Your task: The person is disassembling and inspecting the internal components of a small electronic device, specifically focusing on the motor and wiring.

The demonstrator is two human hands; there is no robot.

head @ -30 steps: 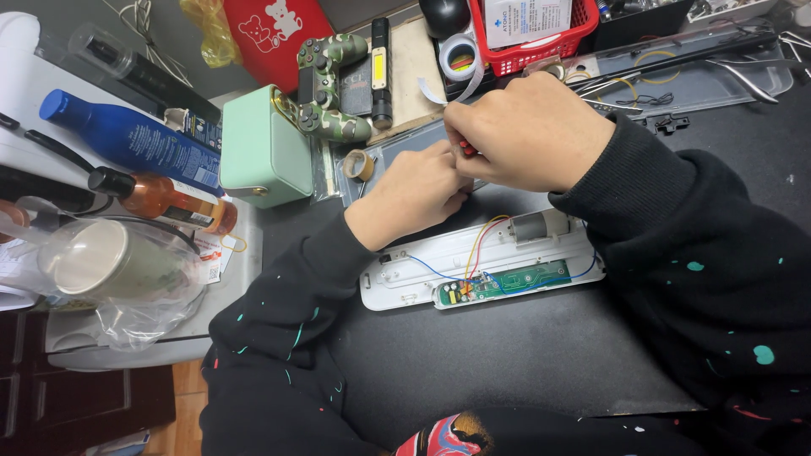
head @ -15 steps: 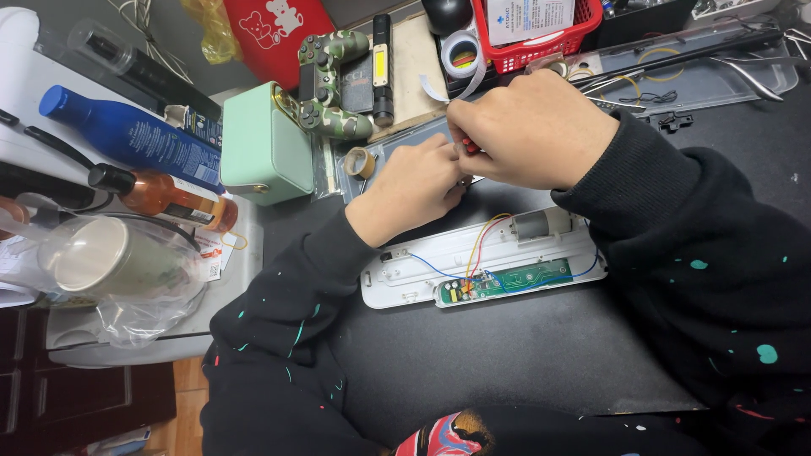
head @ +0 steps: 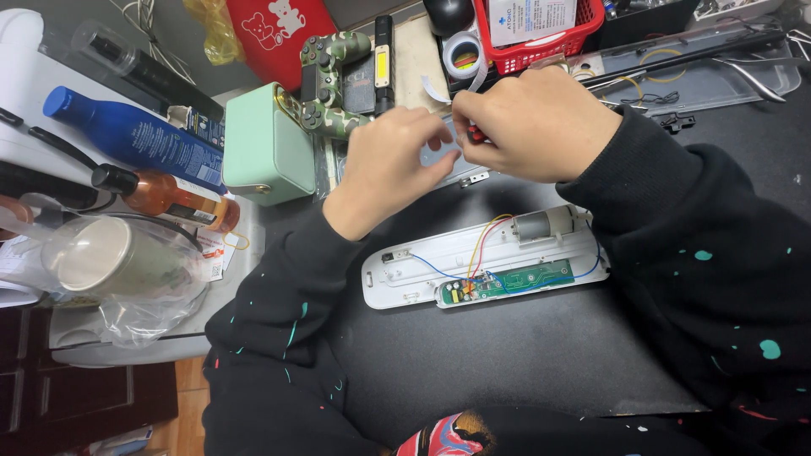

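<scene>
Both hands meet over a flat grey cover plate (head: pixel 441 154) lying on the black table (head: pixel 524 355), just beyond the opened white device shell (head: pixel 422 274). The left hand (head: pixel 384 169) presses down on the plate with spread fingers; the right hand (head: pixel 536 122) is clenched around a small red-handled tool (head: pixel 476 133), probably a screwdriver, its tip hidden between the two hands. A slip of that tip could jab the left fingertips, since they sit right beside it. The shell's thin coloured wires (head: pixel 481 245) and green circuit board (head: pixel 511 280) lie exposed under the right forearm, so a dropped sleeve could snag them. Room is tight: a mint-green box (head: pixel 266 148) and a camouflage game controller (head: pixel 325 80) crowd the left, a red basket (head: pixel 541 34) stands just behind. Open table lies only toward the person.
</scene>
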